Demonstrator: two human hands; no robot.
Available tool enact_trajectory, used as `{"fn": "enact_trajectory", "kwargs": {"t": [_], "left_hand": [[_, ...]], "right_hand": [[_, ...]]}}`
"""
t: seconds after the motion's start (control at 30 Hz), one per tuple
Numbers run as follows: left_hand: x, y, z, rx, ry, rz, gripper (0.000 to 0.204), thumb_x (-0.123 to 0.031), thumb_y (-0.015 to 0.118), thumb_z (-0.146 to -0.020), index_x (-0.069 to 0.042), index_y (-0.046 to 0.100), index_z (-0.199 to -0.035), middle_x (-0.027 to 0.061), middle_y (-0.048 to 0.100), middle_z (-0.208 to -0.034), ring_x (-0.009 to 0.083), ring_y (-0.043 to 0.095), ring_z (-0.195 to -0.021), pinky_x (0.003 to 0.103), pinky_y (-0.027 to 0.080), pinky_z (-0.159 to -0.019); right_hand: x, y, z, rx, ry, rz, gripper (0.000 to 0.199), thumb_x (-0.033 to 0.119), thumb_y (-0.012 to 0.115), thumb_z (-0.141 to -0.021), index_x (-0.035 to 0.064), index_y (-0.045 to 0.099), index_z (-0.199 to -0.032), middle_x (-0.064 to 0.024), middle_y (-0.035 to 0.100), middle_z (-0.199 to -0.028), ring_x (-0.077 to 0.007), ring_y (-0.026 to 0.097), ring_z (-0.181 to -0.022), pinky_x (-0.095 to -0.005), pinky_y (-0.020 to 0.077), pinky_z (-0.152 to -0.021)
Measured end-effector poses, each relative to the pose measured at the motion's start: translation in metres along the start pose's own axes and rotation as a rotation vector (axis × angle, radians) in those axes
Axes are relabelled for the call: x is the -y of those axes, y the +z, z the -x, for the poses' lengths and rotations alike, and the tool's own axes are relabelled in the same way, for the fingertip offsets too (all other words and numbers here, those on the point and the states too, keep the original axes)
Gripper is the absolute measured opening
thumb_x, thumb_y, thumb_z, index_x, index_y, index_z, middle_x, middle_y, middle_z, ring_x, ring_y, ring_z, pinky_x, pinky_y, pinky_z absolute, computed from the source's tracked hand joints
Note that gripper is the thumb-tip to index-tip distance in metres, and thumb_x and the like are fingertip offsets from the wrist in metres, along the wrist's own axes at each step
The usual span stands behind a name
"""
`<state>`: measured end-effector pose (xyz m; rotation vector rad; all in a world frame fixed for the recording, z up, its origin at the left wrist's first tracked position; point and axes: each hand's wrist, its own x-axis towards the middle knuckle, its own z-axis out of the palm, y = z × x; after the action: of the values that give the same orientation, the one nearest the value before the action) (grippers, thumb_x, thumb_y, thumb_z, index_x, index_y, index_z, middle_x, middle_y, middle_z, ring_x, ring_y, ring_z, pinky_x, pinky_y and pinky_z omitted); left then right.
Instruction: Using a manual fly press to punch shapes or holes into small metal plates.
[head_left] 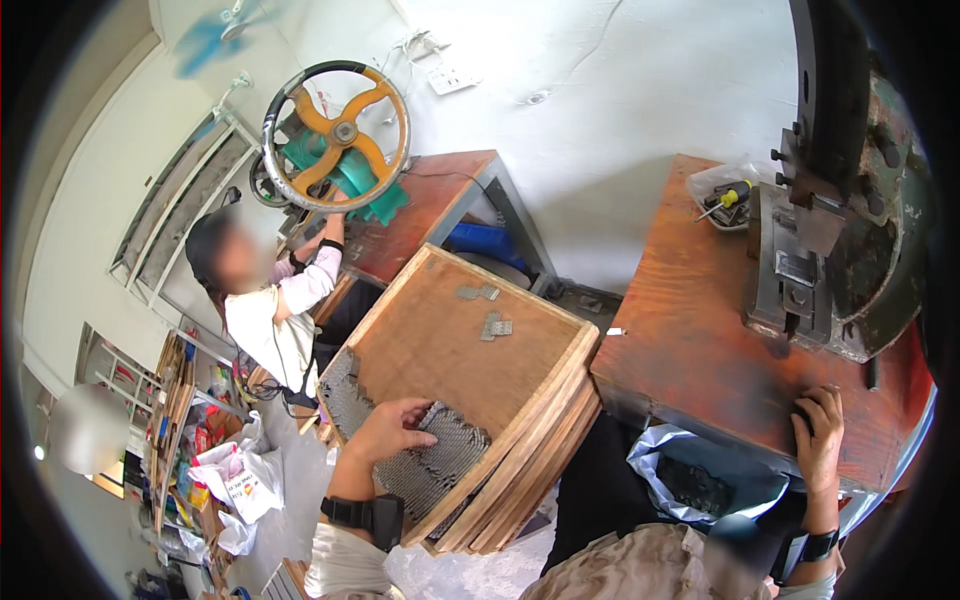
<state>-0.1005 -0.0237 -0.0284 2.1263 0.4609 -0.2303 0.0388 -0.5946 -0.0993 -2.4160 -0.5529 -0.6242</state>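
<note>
My left hand (392,430) reaches into a shallow wooden tray (450,345), its thumb and fingers set around the end of a row of small grey metal plates (455,432). More of these plates stand packed on edge along the tray's near left side. A few loose plates (495,327) lie flat on the bare wood farther back. On the right, my right hand (820,425) rests on the front edge of a reddish-brown workbench (690,300), fingers spread and holding nothing. It is near a dark press machine (820,250).
Several more trays (545,470) are stacked below the top one. A lined bin (700,485) with dark scraps stands under the bench edge. A plastic tub (720,205) holds a yellow screwdriver (725,200). To the left, a co-worker (280,310) works at a machine with a large handwheel (340,130).
</note>
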Motion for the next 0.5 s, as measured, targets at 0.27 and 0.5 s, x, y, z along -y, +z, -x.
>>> {"fn": "enact_trajectory", "kwargs": {"t": [0.27, 0.5], "left_hand": [[-0.012, 0.007, 0.003, -0.026, 0.016, -0.045, 0.051, -0.007, 0.079, -0.069, 0.003, 0.061, -0.115, 0.013, 0.068, -0.095, 0.0187, 0.064, -0.084, 0.03, 0.052, -0.078], [-0.014, 0.009, 0.008, -0.223, 0.167, -0.473, 0.054, -0.017, 0.075, -0.065, 0.003, 0.061, -0.113, 0.0236, 0.065, -0.098, 0.0364, 0.064, -0.09, 0.037, 0.05, -0.081]], "right_hand": [[0.0, -0.002, 0.001, -0.009, -0.013, 0.065, 0.018, -0.003, 0.063, -0.07, -0.0049, 0.06, -0.088, -0.0185, 0.056, -0.097, -0.0382, 0.052, -0.096, -0.0436, 0.0428, -0.087], [-0.003, 0.008, 0.0, 0.009, -0.013, 0.046, 0.017, -0.003, 0.062, -0.071, -0.005, 0.059, -0.088, -0.0186, 0.055, -0.096, -0.0383, 0.052, -0.096, -0.0436, 0.0429, -0.086]]}}
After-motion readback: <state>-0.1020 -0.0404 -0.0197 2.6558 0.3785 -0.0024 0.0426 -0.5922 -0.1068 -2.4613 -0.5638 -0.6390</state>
